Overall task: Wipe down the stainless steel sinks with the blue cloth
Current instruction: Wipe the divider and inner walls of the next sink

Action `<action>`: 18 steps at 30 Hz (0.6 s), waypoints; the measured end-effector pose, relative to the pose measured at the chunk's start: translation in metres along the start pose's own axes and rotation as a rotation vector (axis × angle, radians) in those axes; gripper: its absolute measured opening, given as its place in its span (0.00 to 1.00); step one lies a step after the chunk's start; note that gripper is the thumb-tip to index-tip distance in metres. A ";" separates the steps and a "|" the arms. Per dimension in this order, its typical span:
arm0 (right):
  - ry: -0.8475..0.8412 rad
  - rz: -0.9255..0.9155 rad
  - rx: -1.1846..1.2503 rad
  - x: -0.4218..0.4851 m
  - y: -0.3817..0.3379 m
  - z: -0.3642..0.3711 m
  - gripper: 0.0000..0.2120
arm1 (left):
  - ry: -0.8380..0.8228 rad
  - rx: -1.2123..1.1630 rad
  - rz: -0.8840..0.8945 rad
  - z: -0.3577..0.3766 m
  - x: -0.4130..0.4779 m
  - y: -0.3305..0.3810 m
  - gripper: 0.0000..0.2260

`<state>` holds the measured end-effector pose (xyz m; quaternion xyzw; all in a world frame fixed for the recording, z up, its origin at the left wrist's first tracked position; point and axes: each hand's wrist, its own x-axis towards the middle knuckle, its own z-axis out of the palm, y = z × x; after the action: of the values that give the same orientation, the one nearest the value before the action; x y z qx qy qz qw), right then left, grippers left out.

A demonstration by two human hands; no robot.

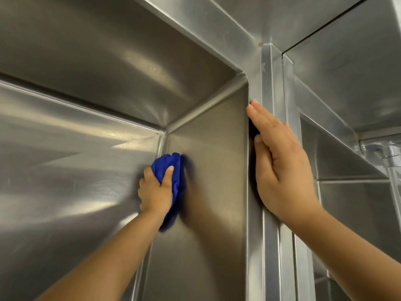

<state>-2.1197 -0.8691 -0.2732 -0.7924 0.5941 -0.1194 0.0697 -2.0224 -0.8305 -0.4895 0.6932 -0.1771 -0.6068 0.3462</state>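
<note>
I look down into a deep stainless steel sink (pixel 91 61). My left hand (pixel 155 191) is down inside it, shut on a bunched blue cloth (pixel 171 161). The cloth is pressed against the sink's right inner wall (pixel 212 170), close to the far bottom corner. That wall mirrors the cloth and my hand as a blurred dark patch. My right hand (pixel 282 161) lies flat with fingers straight on the steel divider rim (pixel 271 72) between this sink and the one to the right, holding nothing.
A second steel sink (pixel 351 203) lies to the right of the divider. A steel backsplash (pixel 325 29) rises behind both basins. A shiny fitting (pixel 388 153), likely a tap part, shows at the right edge.
</note>
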 end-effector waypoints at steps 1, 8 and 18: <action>0.004 0.000 0.000 0.000 0.000 0.000 0.25 | -0.027 -0.022 0.006 -0.002 -0.006 0.000 0.24; 0.004 -0.012 -0.025 0.000 0.001 0.001 0.25 | -0.103 -0.023 0.186 -0.015 -0.038 -0.006 0.29; -0.017 0.007 -0.012 0.002 0.000 -0.003 0.25 | -0.233 -0.043 -0.003 -0.033 -0.037 0.001 0.13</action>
<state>-2.1201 -0.8705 -0.2699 -0.7916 0.5971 -0.1088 0.0705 -1.9978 -0.7975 -0.4612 0.6107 -0.2021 -0.6874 0.3371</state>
